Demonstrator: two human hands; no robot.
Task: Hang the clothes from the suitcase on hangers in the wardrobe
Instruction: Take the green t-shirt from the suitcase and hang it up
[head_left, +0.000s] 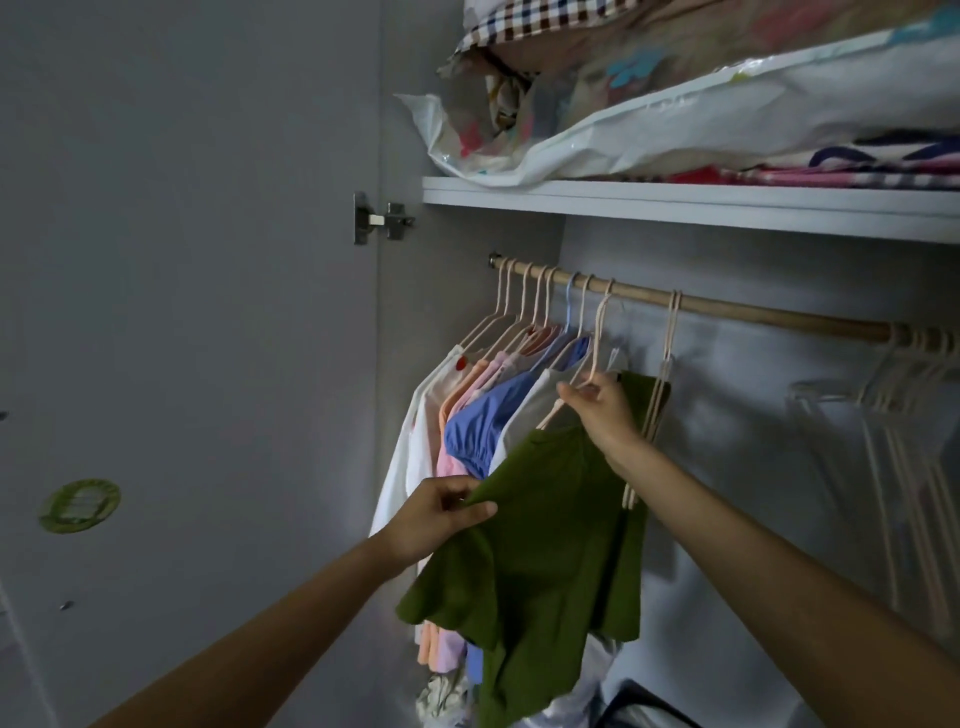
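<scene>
Left hand (441, 512): I am pinching the green shirt (540, 545) at its shoulder edge.
Right hand (597, 408): I am gripping the hanger (597, 332), fingers curled, hook on the rail (727, 306).
Shirt: hanging lopsided beside the blue shirt (478, 421).
Risk: I am judging the shirt may slide off if released uneven.

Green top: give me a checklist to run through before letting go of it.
1. Hanger hook over the rod: ok.
2. Right hand holds the hanger by its neck: ok.
3. Left hand pinches the green top at its shoulder: ok.
4. Top sits square on both hanger arms: cannot tell, right side hidden behind the hand.
5. Fabric hangs flat: not ok, it is bunched and tilted.
6. Free rod space to the right: ok.
</scene>
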